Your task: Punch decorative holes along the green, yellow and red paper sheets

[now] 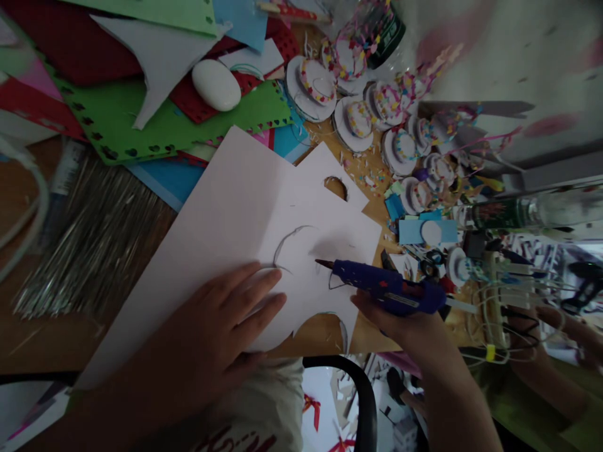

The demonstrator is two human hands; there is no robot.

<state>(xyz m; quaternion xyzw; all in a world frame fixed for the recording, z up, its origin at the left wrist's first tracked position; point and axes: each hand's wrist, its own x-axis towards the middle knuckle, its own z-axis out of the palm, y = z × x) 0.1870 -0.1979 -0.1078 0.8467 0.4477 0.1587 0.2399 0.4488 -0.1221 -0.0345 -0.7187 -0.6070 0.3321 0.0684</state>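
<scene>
A large white sheet (235, 194) lies at an angle on the wooden table, with a curved line drawn on it and pieces cut from its lower edge. My left hand (230, 314) rests on the sheet at the lower left, fingers spread, over what looks like a white round piece beside the curve. My right hand (405, 326) grips a blue glue gun (386, 285), its dark nozzle pointing left just over the sheet. A white stick comes out of the gun's rear. A smaller white piece with a round hole (320, 169) lies partly beneath the sheet.
Silver wires (98, 238) lie at left. Coloured sheets (141, 119) and a white egg-shaped object (216, 85) are at upper left. Several small decorated hats (311, 88), bottles and a power strip (497, 301) stand right. Another person's arm (551, 376) is at lower right.
</scene>
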